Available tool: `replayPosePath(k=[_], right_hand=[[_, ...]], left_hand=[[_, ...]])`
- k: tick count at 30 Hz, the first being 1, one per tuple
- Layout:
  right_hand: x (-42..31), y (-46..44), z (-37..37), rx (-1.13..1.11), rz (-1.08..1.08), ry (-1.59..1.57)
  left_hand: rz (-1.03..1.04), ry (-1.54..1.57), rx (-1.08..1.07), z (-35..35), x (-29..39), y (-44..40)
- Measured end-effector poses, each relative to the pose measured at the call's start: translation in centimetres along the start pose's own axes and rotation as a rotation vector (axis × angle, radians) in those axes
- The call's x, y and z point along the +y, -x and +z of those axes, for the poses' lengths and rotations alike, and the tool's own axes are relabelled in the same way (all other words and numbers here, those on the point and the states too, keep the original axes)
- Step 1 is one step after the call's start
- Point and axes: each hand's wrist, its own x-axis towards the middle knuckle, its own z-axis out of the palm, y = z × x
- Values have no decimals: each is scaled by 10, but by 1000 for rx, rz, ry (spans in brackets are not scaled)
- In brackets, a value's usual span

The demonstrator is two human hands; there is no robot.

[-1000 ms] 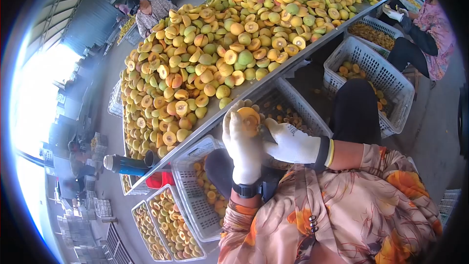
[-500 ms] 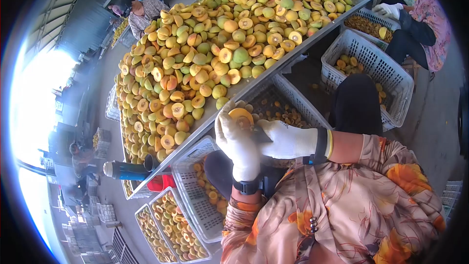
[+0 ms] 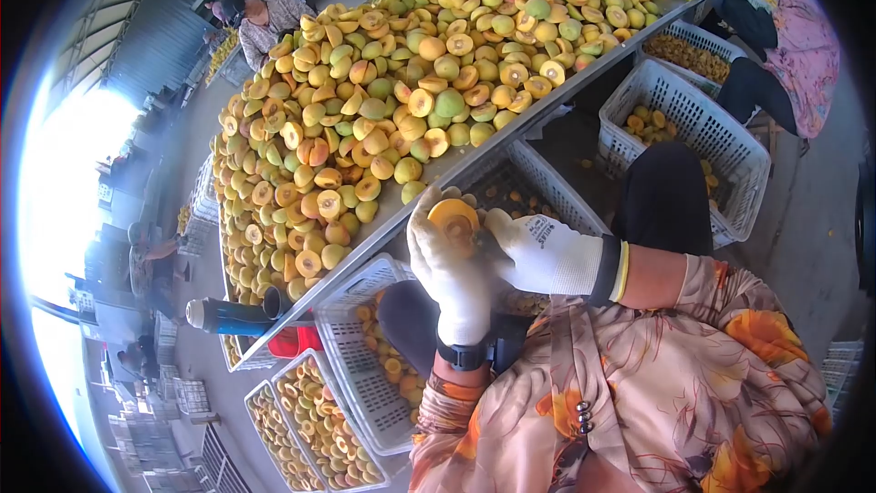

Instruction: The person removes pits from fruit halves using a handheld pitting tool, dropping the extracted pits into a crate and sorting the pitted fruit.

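Observation:
A halved orange fruit (image 3: 453, 225) rests in my left hand (image 3: 447, 265), which wears a white glove and has its fingers wrapped round the fruit. My right hand (image 3: 538, 251), gloved too, is closed against the fruit's right side. Something small and dark shows at its fingertips, too hidden to make out. Both hands are just off the metal edge of a table (image 3: 493, 148). Beyond that edge lies a large heap of halved fruit (image 3: 383, 100).
A crate (image 3: 557, 183) with small pieces sits below the table edge. Fruit crates stand at the right (image 3: 684, 114) and lower left (image 3: 365, 383). A blue flask (image 3: 233, 317) lies at the table's left corner. A co-worker (image 3: 794, 64) sits at the upper right.
My right hand has turned slightly at the fruit, so the print on its glove shows more. The co-worker's gloved hand has moved from the crate up to the table edge.

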Motion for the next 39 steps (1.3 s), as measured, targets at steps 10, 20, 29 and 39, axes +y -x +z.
replayPosePath(k=[10,20,29,39], right_hand=[[-4,-12,-35,-254,158,197],[14,-14,-54,-416,117,198],[21,-4,-35,-194,95,139],[27,-5,-58,-351,105,103]], left_hand=[[-44,-145,-50,-5,-4,-17],[-198,-436,-292,-9,6,-39],[-124,-250,-51,12,-1,-19],[-301,-621,-390,5,14,-46]])
